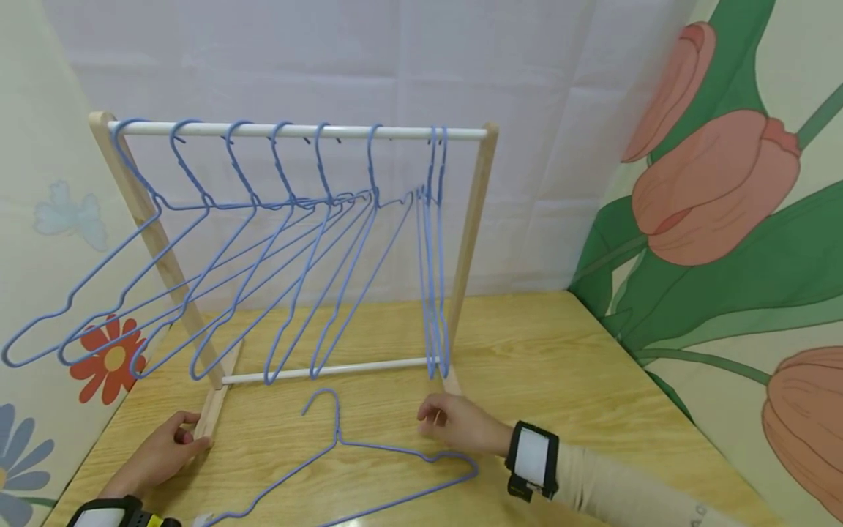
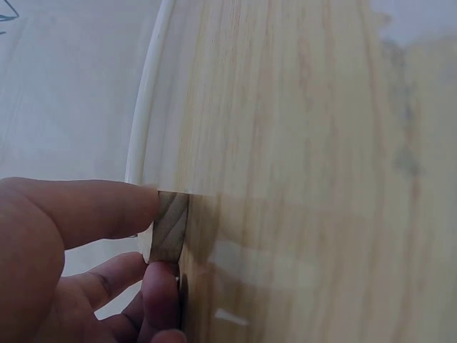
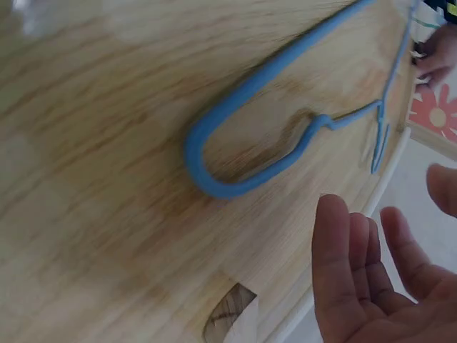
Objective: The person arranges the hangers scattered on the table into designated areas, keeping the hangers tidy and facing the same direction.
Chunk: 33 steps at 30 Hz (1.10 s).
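Observation:
My left hand (image 1: 154, 457) pinches the front end of the left wooden foot (image 1: 211, 411) of a clothes rack. The left wrist view has thumb and fingers on either side of the foot's end face (image 2: 170, 225). My right hand (image 1: 464, 424) is empty, its fingers loosely bent, just in front of the rack's right foot (image 1: 451, 382). A loose blue clothes hanger (image 1: 338, 428) lies on the table between the hands, hook toward the rack. Its rounded right end (image 3: 194, 153) shows near my right fingers (image 3: 332, 264) in the right wrist view.
Several blue hangers (image 1: 240, 172) hang along the rack's white top rail (image 1: 402, 133), two of them bunched at the right. A white lower bar (image 1: 369, 367) joins the feet. Behind the wooden table (image 1: 527, 351) hangs a white cloth (image 1: 527, 219); flower-printed panels (image 1: 718, 190) flank it.

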Each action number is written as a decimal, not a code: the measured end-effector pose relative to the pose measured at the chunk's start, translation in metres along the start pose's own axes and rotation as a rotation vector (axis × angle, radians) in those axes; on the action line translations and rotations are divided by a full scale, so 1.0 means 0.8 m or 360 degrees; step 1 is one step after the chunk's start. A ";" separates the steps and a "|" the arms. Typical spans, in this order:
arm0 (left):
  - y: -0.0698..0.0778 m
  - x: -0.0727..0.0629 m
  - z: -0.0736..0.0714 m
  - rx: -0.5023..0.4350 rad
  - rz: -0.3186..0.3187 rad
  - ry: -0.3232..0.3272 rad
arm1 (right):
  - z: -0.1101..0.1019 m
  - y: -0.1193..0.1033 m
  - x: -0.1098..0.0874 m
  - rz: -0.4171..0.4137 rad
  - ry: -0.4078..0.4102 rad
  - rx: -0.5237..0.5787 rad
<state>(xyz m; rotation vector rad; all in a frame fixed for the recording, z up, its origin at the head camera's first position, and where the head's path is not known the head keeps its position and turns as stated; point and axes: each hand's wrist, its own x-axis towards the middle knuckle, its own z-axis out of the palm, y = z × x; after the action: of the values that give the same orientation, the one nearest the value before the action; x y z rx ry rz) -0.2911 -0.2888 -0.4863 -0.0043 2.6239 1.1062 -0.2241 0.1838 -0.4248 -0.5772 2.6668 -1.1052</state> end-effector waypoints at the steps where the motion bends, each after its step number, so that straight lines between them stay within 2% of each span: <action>1: 0.000 0.000 0.000 -0.0002 -0.0008 0.0000 | 0.001 0.001 0.000 -0.0032 0.0008 -0.0095; 10: -0.007 0.005 0.001 -0.0017 -0.0029 -0.0007 | 0.016 0.010 -0.003 -0.0197 -0.0021 -0.0763; 13: -0.010 0.006 0.002 -0.0024 -0.0034 -0.0011 | 0.021 0.012 -0.004 -0.0266 -0.0027 -0.0907; 16: -0.012 0.007 0.002 -0.0030 -0.0027 -0.0012 | 0.025 0.012 -0.003 -0.0282 -0.0058 -0.0940; 25: -0.009 0.004 0.000 -0.0029 0.0002 -0.0031 | 0.024 0.004 0.000 -0.0220 -0.0215 -0.0931; 30: -0.006 0.004 0.000 -0.0014 0.0032 -0.0019 | 0.024 0.002 0.002 -0.0153 -0.0263 -0.0906; 33: -0.006 0.004 0.001 -0.0020 0.0012 -0.0023 | 0.023 0.001 0.002 -0.0097 -0.0302 -0.0857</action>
<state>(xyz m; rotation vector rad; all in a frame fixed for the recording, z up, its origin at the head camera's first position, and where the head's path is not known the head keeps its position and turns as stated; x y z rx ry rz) -0.2935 -0.2916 -0.4908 0.0113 2.6060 1.1213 -0.2201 0.1718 -0.4383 -0.8062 2.7785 -0.3037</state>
